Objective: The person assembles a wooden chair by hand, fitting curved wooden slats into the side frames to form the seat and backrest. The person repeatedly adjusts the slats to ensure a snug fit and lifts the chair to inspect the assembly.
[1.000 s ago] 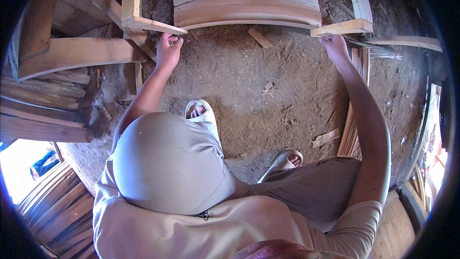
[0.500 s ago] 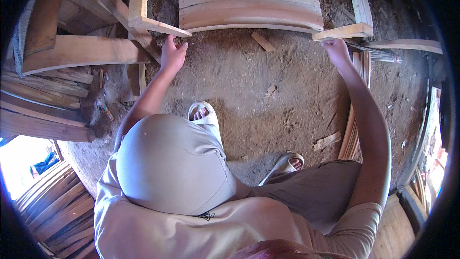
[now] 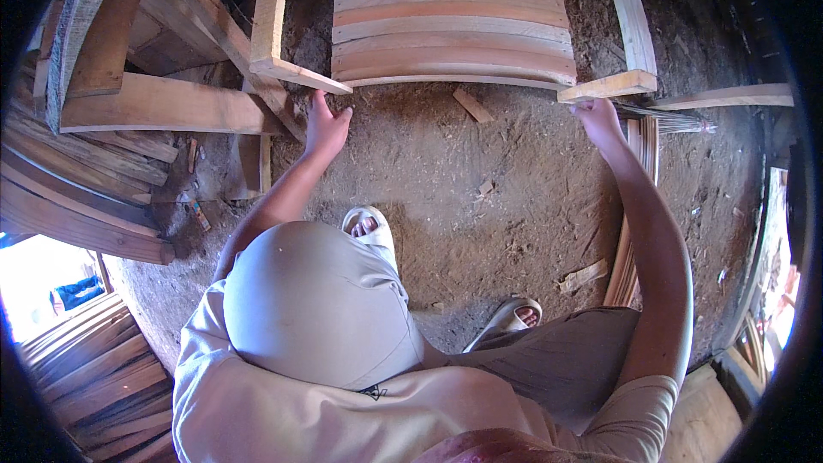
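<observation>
Far left: stacked boards (image 3: 81, 201). Left hand (image 3: 327, 130): at near edge of left bar (image 3: 304, 77) of wooden frame (image 3: 450, 30); thumb apart from fingers, clamping cannot be told. Frame: ahead of person, slats between both bars. Wood scrap (image 3: 471, 105): on dirt floor (image 3: 454, 231), near frame. Right hand (image 3: 603, 127): at right bar (image 3: 609, 86); fingers bent, grip partly hidden, cannot be told. Far right: wood strips (image 3: 624, 261).

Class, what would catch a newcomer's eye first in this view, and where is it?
The slatted wooden frame fills the top centre, the left hand and right hand at its near corners. Below it, pale sandals show on the dirt floor, and stacked wood lies at lower left.
</observation>
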Demonstrator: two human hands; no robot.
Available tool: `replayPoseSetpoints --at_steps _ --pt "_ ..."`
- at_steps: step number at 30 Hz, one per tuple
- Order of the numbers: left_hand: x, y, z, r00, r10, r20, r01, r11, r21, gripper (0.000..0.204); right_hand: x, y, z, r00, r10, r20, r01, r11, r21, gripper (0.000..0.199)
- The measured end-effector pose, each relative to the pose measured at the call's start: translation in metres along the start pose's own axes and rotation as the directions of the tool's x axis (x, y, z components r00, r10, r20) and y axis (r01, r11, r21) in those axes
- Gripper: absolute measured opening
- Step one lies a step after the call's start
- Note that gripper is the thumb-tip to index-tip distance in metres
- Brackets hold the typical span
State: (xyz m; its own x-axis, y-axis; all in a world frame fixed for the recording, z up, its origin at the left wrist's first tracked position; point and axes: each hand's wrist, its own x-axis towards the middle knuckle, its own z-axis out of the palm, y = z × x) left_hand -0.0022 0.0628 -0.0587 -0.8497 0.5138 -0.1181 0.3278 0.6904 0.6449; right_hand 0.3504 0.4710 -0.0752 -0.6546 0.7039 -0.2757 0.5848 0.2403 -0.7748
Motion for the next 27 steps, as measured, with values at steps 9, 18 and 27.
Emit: replayPoseSetpoints --at_steps 9,18,27 --pt "0.008 -0.016 0.006 0.984 0.172 -0.053 -0.167 0.982 0.084 0.074 -0.004 -0.009 -0.003 1.0 0.0 0.002 0.0 0.999 -0.038 0.038" --pt "0.0 -0.005 0.005 0.998 0.052 -0.027 -0.052 0.998 0.027 0.073 -0.009 -0.017 -0.002 1.0 0.005 -0.006 -0.005 1.0 -0.014 0.043" --pt "0.002 -0.009 0.008 0.99 0.131 -0.054 -0.126 0.988 0.091 0.073 -0.001 -0.003 -0.001 0.998 0.027 0.055 -0.027 1.0 -0.001 0.039"
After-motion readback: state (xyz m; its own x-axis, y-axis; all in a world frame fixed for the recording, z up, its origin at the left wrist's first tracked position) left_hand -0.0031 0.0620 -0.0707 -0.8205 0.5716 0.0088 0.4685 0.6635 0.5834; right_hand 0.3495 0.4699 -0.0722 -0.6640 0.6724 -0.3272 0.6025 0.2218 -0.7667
